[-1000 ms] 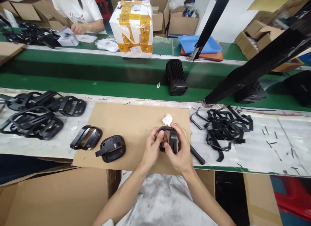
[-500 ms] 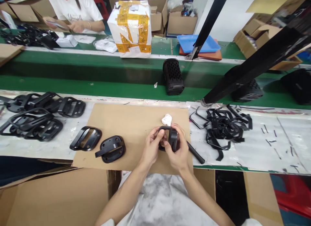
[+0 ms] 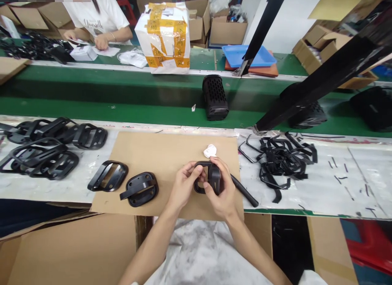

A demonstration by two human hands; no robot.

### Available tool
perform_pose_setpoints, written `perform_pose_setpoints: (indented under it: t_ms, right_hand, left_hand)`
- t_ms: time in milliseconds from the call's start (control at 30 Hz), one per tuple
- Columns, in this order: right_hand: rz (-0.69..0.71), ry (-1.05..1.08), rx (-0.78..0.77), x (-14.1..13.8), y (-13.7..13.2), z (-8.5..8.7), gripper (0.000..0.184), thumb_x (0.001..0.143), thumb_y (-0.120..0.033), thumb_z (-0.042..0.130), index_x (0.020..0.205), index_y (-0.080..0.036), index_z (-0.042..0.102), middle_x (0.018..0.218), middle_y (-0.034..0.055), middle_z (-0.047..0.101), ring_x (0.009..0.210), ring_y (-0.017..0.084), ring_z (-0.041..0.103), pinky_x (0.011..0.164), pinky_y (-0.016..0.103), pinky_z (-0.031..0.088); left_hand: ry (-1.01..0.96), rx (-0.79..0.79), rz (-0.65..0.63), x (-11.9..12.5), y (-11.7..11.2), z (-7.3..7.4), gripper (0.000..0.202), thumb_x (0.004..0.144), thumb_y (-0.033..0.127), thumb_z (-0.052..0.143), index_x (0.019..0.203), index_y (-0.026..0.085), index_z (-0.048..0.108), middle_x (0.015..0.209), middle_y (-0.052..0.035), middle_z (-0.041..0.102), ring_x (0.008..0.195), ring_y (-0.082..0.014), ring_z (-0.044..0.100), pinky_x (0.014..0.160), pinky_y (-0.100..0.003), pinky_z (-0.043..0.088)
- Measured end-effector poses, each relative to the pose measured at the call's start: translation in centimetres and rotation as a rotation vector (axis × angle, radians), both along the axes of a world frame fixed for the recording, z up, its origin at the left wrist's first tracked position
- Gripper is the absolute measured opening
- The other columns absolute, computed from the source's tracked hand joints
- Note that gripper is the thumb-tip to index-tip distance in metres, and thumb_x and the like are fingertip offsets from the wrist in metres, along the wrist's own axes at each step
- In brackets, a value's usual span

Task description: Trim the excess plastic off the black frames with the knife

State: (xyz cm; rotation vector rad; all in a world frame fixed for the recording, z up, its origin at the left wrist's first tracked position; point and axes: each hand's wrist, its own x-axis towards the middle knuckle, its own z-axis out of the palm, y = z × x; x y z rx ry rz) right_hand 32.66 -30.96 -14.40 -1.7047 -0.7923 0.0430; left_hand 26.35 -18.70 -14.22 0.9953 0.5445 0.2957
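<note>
Between my two hands is a black plastic handle frame [image 3: 200, 188], held just above the brown cardboard sheet [image 3: 153, 146]. My left hand [image 3: 185, 185] pinches its left rim between thumb and fingers. My right hand [image 3: 222, 191] wraps round the raised bar on its right side; part of the frame is hidden behind the fingers. A black rod-like tool [image 3: 245, 191] lies beside my right hand, its near end covered. Just beyond the hands sits a crumpled white wad [image 3: 210, 150]. Two similar handle frames, one [image 3: 141, 189] nearer and one [image 3: 108, 176] farther left, rest at the sheet's left side.
More black handle frames [image 3: 55, 154] are piled at the left. To the right lies a heap of thin black strips [image 3: 283, 158]. A perforated black housing [image 3: 216, 97] stands on the green belt [image 3: 153, 109]. A dark post [image 3: 312, 81] slants across the right. Opposite, a person [image 3: 98, 19] works.
Both hands have shifted slightly left with the handle frame, which appears turned a little. The person opposite has lowered their hands towards the bench.
</note>
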Motion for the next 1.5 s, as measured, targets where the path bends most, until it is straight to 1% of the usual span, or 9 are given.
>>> perform_pose_setpoints:
  t_ms: [133,233,367,533,767,933,1133,1300,1500]
  right_hand:
    - [-0.048,-0.03,-0.001,-0.5,0.5,0.0,0.06,0.087,-0.02,0.066,0.145,-0.028,0.054,0.146,0.0112,0.058,0.141,0.033,0.053,0.12,0.057,0.044]
    - [-0.044,-0.02,0.006,-0.5,0.6,0.1,0.058,0.086,-0.02,0.066,0.143,-0.027,0.056,0.145,0.0114,0.059,0.141,0.032,0.054,0.12,0.056,0.043]
    - [0.056,0.055,0.033,0.3,-0.1,0.4,0.056,0.089,-0.023,0.066,0.143,-0.027,0.056,0.145,0.0106,0.061,0.142,0.031,0.054,0.122,0.055,0.042]
    - [0.196,0.121,0.045,1.2,-1.5,1.0,0.055,0.09,-0.027,0.066,0.144,-0.026,0.057,0.146,0.0114,0.062,0.143,0.032,0.054,0.122,0.055,0.041]
    - [0.256,0.186,0.003,2.4,-2.1,1.3,0.059,0.088,-0.023,0.068,0.146,-0.028,0.057,0.148,0.0092,0.062,0.142,0.03,0.055,0.122,0.052,0.041]
    - [0.318,0.182,0.078,3.1,-1.7,2.0,0.054,0.087,-0.024,0.072,0.139,-0.029,0.063,0.144,0.0074,0.066,0.142,0.03,0.056,0.122,0.049,0.041]
    - [0.181,0.306,0.177,3.7,-0.5,2.7,0.049,0.09,-0.039,0.072,0.136,-0.026,0.064,0.142,0.0098,0.066,0.136,0.033,0.061,0.12,0.052,0.043]
    - [0.046,0.386,0.303,3.7,0.7,2.5,0.051,0.091,-0.039,0.073,0.139,-0.027,0.063,0.142,0.0094,0.066,0.134,0.033,0.062,0.118,0.052,0.045]
    - [0.041,0.496,0.32,3.0,0.7,1.4,0.054,0.092,-0.035,0.072,0.144,-0.027,0.062,0.142,0.0089,0.068,0.13,0.032,0.065,0.116,0.051,0.046]
  left_hand:
    - [-0.004,0.005,0.088,0.2,-0.8,-0.5,0.032,0.09,0.043,0.076,0.106,0.015,0.073,0.088,-0.0049,0.071,0.079,-0.0145,0.063,0.075,-0.025,0.051]
    - [-0.013,-0.033,0.118,0.2,-0.9,-0.5,0.031,0.088,0.043,0.078,0.1,0.015,0.072,0.08,-0.0018,0.066,0.073,-0.0117,0.058,0.07,-0.022,0.049]
    - [-0.026,-0.321,-0.036,-0.1,0.4,0.7,0.038,0.081,0.048,0.084,0.082,0.016,0.064,0.064,0.0028,0.053,0.059,-0.0099,0.048,0.059,-0.021,0.044]
    - [0.017,-0.577,-0.269,-0.5,1.8,1.6,0.046,0.077,0.054,0.085,0.071,0.014,0.062,0.061,-0.0011,0.055,0.059,-0.0127,0.055,0.062,-0.024,0.049]
    - [-0.015,-0.712,-0.111,-0.2,0.2,1.1,0.034,0.079,0.038,0.087,0.071,0.012,0.065,0.062,0.0001,0.055,0.059,-0.0105,0.053,0.064,-0.024,0.051]
    - [-0.077,-0.699,-0.062,-0.4,-0.4,1.6,0.035,0.081,0.039,0.086,0.068,0.013,0.065,0.061,0.0015,0.052,0.058,-0.0098,0.05,0.068,-0.024,0.05]
    - [-0.08,-0.339,-0.04,-0.6,-0.5,1.4,0.044,0.087,0.057,0.076,0.082,0.013,0.072,0.076,-0.0051,0.064,0.074,-0.0134,0.057,0.068,-0.023,0.046]
    - [-0.094,-0.493,-0.094,-1.3,-1.6,0.6,0.035,0.085,0.047,0.082,0.09,0.015,0.071,0.091,-0.0028,0.068,0.054,-0.0028,0.043,0.052,-0.019,0.033]
    - [-0.149,-0.576,-0.06,-1.4,-2.2,0.6,0.033,0.082,0.039,0.086,0.079,0.013,0.067,0.078,0.0,0.069,0.041,0.002,0.026,0.048,-0.019,0.027]
